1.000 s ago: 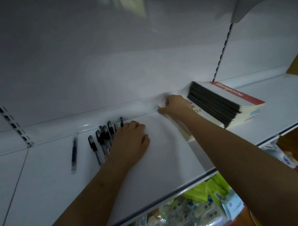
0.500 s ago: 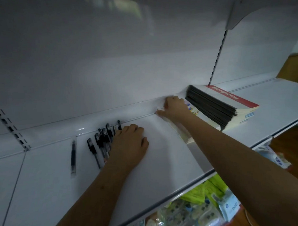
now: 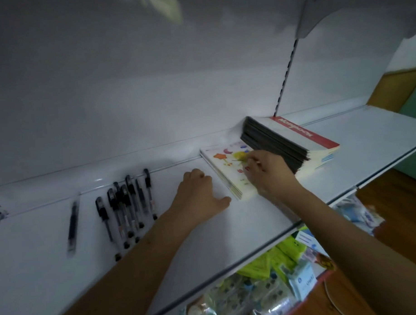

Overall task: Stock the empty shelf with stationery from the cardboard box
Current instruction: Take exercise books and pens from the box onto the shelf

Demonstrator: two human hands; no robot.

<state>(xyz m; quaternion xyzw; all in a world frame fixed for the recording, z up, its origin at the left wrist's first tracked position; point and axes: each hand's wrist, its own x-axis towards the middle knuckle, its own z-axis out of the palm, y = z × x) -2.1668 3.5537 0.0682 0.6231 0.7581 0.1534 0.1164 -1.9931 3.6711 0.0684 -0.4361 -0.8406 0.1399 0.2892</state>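
Observation:
A white shelf (image 3: 240,222) holds several black pens (image 3: 126,207) at the left and one lone pen (image 3: 72,224) further left. A thin stack of colourful picture books (image 3: 226,168) lies flat on the shelf, next to a taller stack of notebooks (image 3: 289,142) with a red-banded cover. My right hand (image 3: 268,171) rests on top of the picture books, fingers bent over the cover. My left hand (image 3: 199,197) lies palm down on the bare shelf between the pens and the books, thumb near the books' front corner.
Below the shelf edge is a lower level with green packets (image 3: 283,256) and wrapped small goods (image 3: 254,297). A slotted upright (image 3: 286,72) runs up the white back panel. A wooden floor (image 3: 397,212) shows at the right.
My right hand has slid back from the far corner of the picture books toward their middle, uncovering the cover. My left hand has shifted right, away from the pens.

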